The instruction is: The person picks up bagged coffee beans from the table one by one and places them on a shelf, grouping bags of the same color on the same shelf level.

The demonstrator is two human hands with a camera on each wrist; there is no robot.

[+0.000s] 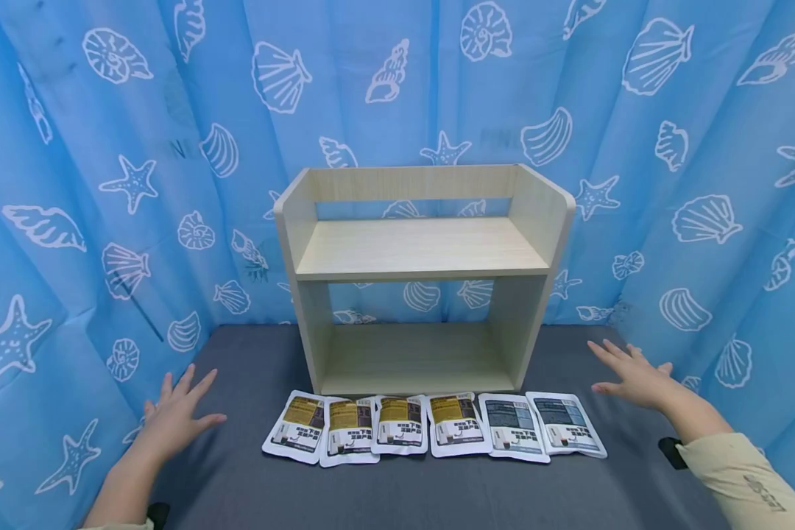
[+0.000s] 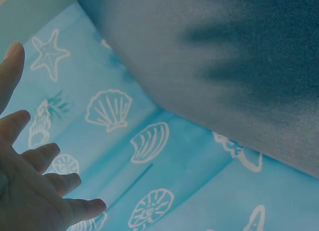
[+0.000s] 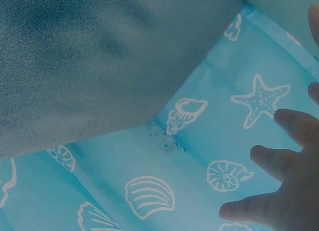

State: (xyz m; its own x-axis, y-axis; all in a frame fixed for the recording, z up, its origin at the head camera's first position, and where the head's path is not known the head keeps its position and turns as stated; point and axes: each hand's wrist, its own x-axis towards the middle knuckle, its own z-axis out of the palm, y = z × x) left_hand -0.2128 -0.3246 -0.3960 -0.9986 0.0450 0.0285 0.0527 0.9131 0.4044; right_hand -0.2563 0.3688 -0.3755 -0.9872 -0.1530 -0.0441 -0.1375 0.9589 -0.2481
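Note:
Six-like wording aside, several flat pouches lie in a row on the dark table: brown-labelled ones such as the pouch (image 1: 400,425) at left and middle, and two dark blue-labelled ones, one pouch (image 1: 513,427) beside another pouch (image 1: 566,425), at right. Some edges overlap. Behind them stands a pale wooden two-tier shelf (image 1: 424,246) with bare boards. My left hand (image 1: 175,416), fingers spread, hovers left of the row; the left wrist view shows the same hand (image 2: 35,186) holding nothing. On the other side my right hand (image 1: 636,377) is spread too, apart from the pouches; its fingers (image 3: 294,126) show in the right wrist view.
A blue curtain (image 1: 384,132) printed with white shells and starfish surrounds the table at the back and both sides. The dark grey tabletop (image 1: 397,500) extends in front of the pouches. The shelf's side panels rise above its upper board.

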